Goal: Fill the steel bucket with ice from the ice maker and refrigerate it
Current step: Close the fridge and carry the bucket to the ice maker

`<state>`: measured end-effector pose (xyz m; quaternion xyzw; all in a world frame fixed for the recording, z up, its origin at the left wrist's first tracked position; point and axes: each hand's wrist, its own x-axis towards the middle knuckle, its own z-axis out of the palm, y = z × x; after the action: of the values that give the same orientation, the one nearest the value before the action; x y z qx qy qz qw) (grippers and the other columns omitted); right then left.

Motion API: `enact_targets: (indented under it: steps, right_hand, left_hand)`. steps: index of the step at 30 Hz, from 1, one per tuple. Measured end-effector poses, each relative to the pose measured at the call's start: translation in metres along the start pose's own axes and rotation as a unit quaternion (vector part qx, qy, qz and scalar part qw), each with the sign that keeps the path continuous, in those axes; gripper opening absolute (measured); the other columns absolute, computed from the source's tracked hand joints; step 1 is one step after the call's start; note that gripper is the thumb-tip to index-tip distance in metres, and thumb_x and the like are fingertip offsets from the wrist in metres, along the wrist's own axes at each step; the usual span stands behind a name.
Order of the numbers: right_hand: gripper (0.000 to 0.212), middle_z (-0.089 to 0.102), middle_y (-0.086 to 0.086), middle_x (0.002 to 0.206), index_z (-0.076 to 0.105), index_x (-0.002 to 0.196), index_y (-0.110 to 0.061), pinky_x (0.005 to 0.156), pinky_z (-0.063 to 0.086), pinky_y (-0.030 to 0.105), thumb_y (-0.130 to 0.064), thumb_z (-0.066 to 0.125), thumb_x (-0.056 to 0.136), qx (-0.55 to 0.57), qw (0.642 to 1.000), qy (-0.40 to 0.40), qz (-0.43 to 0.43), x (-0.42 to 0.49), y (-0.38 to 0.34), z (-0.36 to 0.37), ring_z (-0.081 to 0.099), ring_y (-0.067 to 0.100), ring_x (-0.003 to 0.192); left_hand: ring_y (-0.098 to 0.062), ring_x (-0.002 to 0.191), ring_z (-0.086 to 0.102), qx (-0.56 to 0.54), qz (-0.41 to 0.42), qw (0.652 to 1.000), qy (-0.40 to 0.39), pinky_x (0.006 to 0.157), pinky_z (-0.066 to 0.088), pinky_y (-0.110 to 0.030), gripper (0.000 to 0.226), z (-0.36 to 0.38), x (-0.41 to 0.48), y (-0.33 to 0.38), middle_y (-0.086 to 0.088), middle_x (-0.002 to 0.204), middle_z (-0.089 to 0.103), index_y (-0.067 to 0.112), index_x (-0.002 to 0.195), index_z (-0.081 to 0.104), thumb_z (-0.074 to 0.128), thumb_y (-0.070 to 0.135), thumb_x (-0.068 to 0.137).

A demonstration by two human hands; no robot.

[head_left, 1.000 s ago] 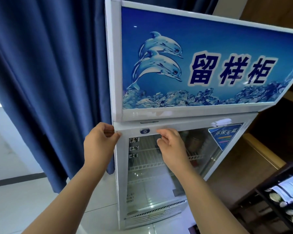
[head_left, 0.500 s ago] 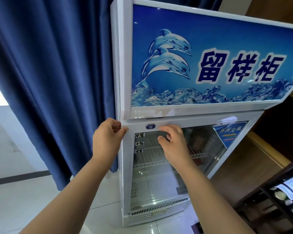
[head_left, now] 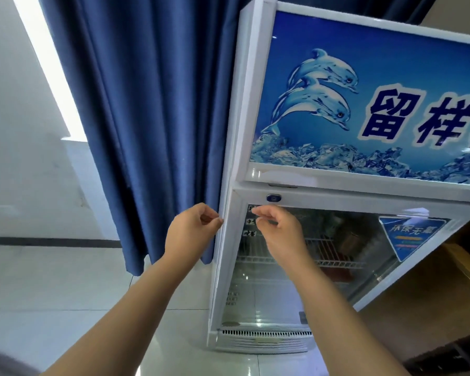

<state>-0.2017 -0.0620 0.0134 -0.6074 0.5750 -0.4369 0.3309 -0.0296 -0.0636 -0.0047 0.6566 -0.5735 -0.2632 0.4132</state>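
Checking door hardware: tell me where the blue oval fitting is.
Head view: the blue oval fitting sits on the fridge door's top frame, near its left corner, just above the right hand.

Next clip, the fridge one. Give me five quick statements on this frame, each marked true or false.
1. A blue curtain hangs left of the fridge. True.
2. The top panel shows two dolphins. True.
3. The right hand grips a steel bucket. False: it holds nothing and is in front of the glass door.
4. The door is solid metal. False: it is glass, and wire shelves show through.
5. The left hand is by the door's left edge. True.
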Motion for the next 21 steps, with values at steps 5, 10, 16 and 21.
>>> enact_targets:
  steps: [5, 10, 16, 21]
  right_hand:
    - [0.02, 0.065, -0.014, 0.093, 0.066, 0.094, -0.025, 0.067, 0.042, 0.006, -0.011, 0.053, 0.093, 0.013, 0.996, -0.088, -0.012, -0.008, -0.012, 0.018, 0.057, -0.006, 0.085]
    - [0.021, 0.07, -0.001, 0.09, 0.068, 0.091, -0.027, 0.065, 0.047, 0.009, -0.012, 0.054, 0.092, 0.038, 0.987, -0.154, -0.025, -0.027, -0.031, 0.054, 0.065, 0.014, 0.082]
    - [0.021, 0.07, -0.006, 0.094, 0.068, 0.092, -0.026, 0.044, 0.039, 0.008, -0.012, 0.052, 0.092, 0.051, 0.965, -0.252, -0.049, -0.059, -0.057, 0.109, 0.057, 0.0, 0.055]
    - [0.019, 0.067, -0.009, 0.094, 0.064, 0.108, -0.019, 0.062, 0.045, 0.005, -0.014, 0.054, 0.093, 0.062, 0.937, -0.339, -0.065, -0.09, -0.086, 0.165, 0.059, -0.002, 0.08]
  left_hand:
    - [-0.01, 0.043, 0.054, 0.009, -0.041, 0.999, 0.022, 0.046, 0.044, -0.023, 0.01, -0.021, -0.034, -0.012, 0.009, 0.06, 0.065, 0.027, 0.074, 0.061, 0.065, 0.031, 0.082]
    - [-0.002, 0.066, 0.062, 0.035, -0.074, 0.995, 0.065, 0.07, 0.057, -0.034, 0.008, -0.054, -0.072, -0.032, 0.013, 0.066, 0.067, 0.03, 0.074, 0.064, 0.067, 0.036, 0.077]
    - [-0.009, 0.07, 0.063, 0.043, -0.103, 0.984, 0.138, 0.071, 0.057, -0.033, 0.006, -0.11, -0.118, -0.055, 0.009, 0.071, 0.067, 0.028, 0.078, 0.064, 0.068, 0.031, 0.08]
    - [-0.005, 0.077, 0.061, 0.048, -0.123, 0.968, 0.213, 0.073, 0.055, -0.025, 0.005, -0.169, -0.161, -0.077, 0.01, 0.079, 0.064, 0.026, 0.084, 0.062, 0.067, 0.027, 0.084]
